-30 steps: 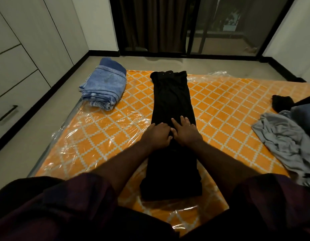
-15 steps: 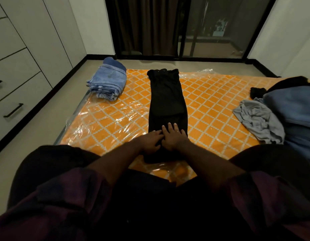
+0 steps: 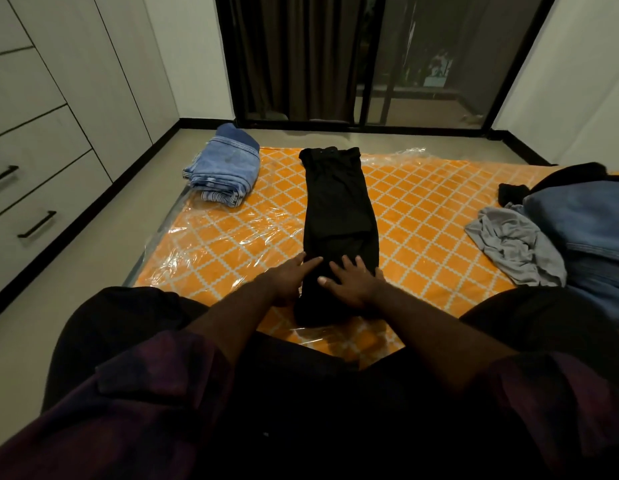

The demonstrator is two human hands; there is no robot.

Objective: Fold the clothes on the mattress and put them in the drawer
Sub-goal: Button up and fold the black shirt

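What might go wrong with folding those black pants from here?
The mattress is wrapped in slick plastic, so the black pants may slide as both hands, left and right, press the near end. The folded jeans overhang the mattress edge and might tip onto the floor.

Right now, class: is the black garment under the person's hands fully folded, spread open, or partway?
Partway. The black garment lies as one long narrow strip on the mattress, not yet a compact bundle like the folded jeans.
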